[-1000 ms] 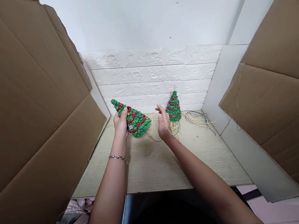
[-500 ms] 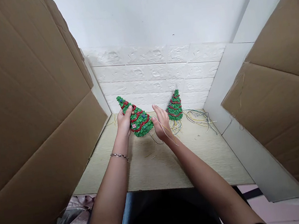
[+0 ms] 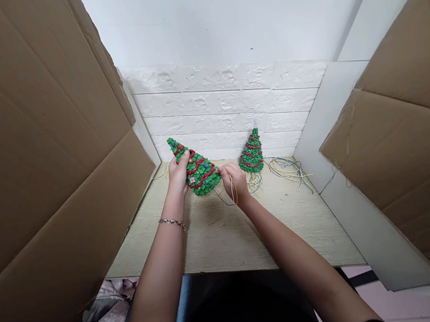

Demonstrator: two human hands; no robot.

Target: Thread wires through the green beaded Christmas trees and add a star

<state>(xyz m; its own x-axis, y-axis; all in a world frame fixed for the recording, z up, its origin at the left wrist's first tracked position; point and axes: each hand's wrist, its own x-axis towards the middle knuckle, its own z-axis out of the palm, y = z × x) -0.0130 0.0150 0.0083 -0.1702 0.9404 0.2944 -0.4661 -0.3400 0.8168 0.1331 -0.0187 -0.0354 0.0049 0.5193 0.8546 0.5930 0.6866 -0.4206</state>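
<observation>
My left hand (image 3: 179, 171) grips a small green Christmas tree ornament (image 3: 203, 173) with red garlands and little baubles. The tree is tilted, its tip to the upper left and its base to the lower right. Beside the base, my right hand (image 3: 235, 179) is closed in a pinch on thin wires (image 3: 235, 192), white and yellow, whose ends hang below the fingers. A dark wire also dangles under the tree's base. The underside of the tree is hidden from me.
A second Christmas tree (image 3: 251, 152) stands upright near the brick-patterned wall (image 3: 207, 98). Coiled wires (image 3: 288, 170) lie to its right on the wooden table (image 3: 218, 245), with more at its foot. Cardboard panels (image 3: 36, 126) rise on both sides.
My right hand, open with fingers extended before, has closed on the wires by the tree's base. The held tree and my left hand have stayed almost in place.
</observation>
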